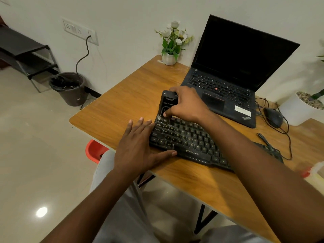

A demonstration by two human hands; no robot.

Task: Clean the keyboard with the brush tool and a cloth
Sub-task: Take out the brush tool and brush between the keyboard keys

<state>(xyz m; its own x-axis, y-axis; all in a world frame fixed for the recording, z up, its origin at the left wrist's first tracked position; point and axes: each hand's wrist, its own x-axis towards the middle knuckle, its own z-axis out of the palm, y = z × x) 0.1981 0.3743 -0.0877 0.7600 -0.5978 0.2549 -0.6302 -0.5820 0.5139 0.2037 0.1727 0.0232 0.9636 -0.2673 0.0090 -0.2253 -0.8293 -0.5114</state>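
A dusty black keyboard (191,142) lies across the wooden table (126,95). My right hand (187,104) grips a black brush tool (166,106) standing on end at the keyboard's far left corner, its pale bristles down on the top key row. My left hand (138,148) lies flat with straight fingers against the keyboard's left end, the thumb along its front edge. A pale yellow cloth-like thing with a red part (313,172) shows blurred at the right edge of the table.
An open black laptop (233,71) stands behind the keyboard, a black mouse (273,116) and cables to its right. A white pot of flowers (171,44) sits at the table's back edge. A white planter (301,107) is at far right, a bin (70,88) on the floor left.
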